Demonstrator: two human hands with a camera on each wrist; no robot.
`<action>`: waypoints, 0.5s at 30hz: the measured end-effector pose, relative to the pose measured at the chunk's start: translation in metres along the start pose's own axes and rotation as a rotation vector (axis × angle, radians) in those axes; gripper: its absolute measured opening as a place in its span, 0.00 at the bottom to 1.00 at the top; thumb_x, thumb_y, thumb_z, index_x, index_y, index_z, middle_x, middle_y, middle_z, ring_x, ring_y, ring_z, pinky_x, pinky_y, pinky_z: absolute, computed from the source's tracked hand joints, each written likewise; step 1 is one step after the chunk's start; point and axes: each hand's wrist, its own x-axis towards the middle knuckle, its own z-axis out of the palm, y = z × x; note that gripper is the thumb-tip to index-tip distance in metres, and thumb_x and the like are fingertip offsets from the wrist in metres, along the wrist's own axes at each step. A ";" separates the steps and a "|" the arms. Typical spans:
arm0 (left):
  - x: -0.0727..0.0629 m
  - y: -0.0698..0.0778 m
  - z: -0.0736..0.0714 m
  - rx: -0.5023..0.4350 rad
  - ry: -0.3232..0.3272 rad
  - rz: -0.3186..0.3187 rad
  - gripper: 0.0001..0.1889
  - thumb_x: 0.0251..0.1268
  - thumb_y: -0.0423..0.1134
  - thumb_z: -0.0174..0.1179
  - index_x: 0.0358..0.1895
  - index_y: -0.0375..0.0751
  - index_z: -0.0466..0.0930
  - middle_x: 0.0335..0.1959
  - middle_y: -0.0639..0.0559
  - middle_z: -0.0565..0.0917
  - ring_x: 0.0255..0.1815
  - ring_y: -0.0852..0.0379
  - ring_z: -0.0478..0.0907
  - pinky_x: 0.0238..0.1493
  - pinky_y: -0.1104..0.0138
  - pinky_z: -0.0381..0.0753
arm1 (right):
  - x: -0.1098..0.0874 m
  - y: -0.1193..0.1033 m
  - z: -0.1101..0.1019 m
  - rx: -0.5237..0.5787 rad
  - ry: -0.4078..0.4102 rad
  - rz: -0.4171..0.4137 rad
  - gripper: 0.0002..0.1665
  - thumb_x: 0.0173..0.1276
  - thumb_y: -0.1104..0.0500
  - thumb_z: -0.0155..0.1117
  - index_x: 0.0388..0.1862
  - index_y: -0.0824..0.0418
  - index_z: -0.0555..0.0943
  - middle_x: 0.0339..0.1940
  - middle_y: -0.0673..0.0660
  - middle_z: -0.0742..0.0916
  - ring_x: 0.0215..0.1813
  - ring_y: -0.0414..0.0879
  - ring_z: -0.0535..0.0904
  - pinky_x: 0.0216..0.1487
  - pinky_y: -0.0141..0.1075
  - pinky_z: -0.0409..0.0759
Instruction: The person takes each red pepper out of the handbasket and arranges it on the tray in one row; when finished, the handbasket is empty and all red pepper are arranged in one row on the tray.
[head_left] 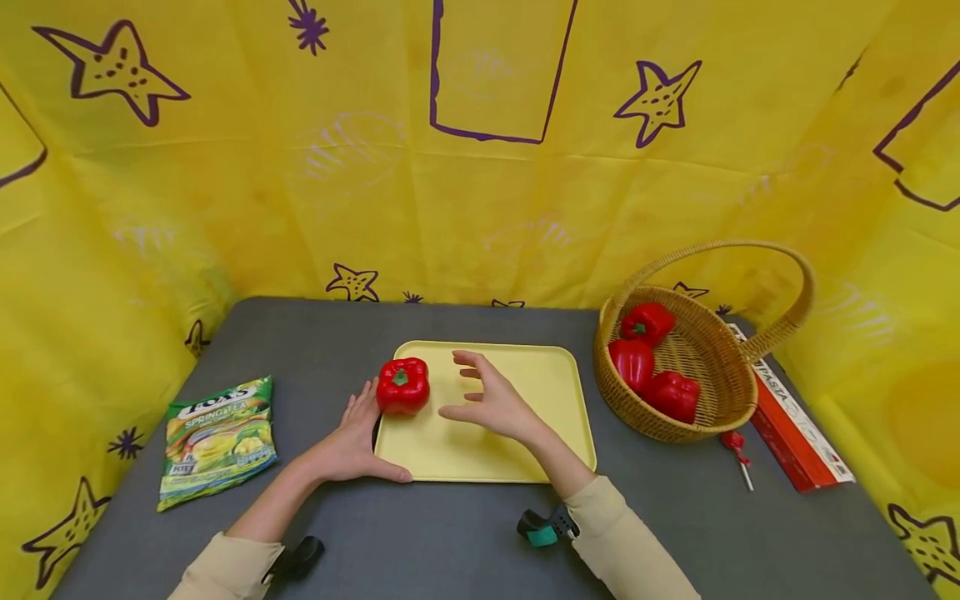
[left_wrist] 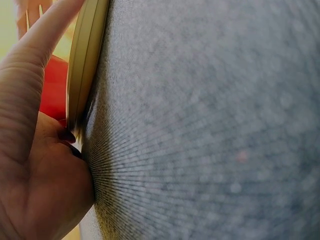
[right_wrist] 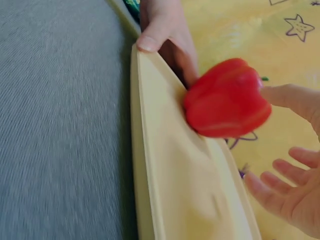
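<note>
A red bell pepper (head_left: pixel 402 387) with a green stem sits upright at the left end of a yellow tray (head_left: pixel 487 462). My left hand (head_left: pixel 356 442) lies at the tray's left edge, fingers extended alongside the pepper and thumb on the front-left corner. In the left wrist view, the thumb (left_wrist: pixel 25 80) reaches along the tray's rim. Over the middle of the tray hovers my right hand (head_left: pixel 498 406), fingers apart and holding nothing. The right wrist view shows that hand's spread fingers (right_wrist: pixel 287 187) to the side of the pepper (right_wrist: pixel 227 100).
At the right stands a wicker basket (head_left: pixel 637 412) with a tall handle and several red peppers (head_left: pixel 672 397) inside. Beside it lie a red lollipop (head_left: pixel 733 442) and a long red-and-white box (head_left: pixel 798 442). A green Fox's candy bag (head_left: pixel 219 442) lies at the left on the grey table (head_left: pixel 450 533).
</note>
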 end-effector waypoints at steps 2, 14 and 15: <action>-0.001 -0.001 0.000 0.003 0.002 0.002 0.70 0.36 0.61 0.76 0.78 0.36 0.37 0.78 0.34 0.40 0.76 0.33 0.28 0.69 0.37 0.29 | -0.004 0.001 -0.006 -0.006 0.008 -0.005 0.50 0.57 0.57 0.76 0.73 0.61 0.60 0.71 0.61 0.69 0.70 0.56 0.66 0.62 0.49 0.74; 0.000 0.000 -0.001 -0.001 0.031 0.053 0.70 0.36 0.62 0.76 0.77 0.36 0.40 0.77 0.35 0.45 0.76 0.31 0.31 0.68 0.34 0.32 | -0.029 -0.002 -0.052 -0.048 0.058 -0.039 0.46 0.59 0.62 0.74 0.73 0.63 0.62 0.72 0.65 0.67 0.70 0.61 0.65 0.63 0.55 0.71; 0.000 0.000 -0.001 -0.003 0.031 0.053 0.70 0.36 0.62 0.76 0.77 0.36 0.40 0.77 0.35 0.45 0.76 0.31 0.31 0.68 0.34 0.32 | -0.031 -0.002 -0.056 -0.050 0.060 -0.046 0.46 0.59 0.61 0.74 0.72 0.62 0.62 0.72 0.64 0.68 0.70 0.60 0.65 0.63 0.55 0.71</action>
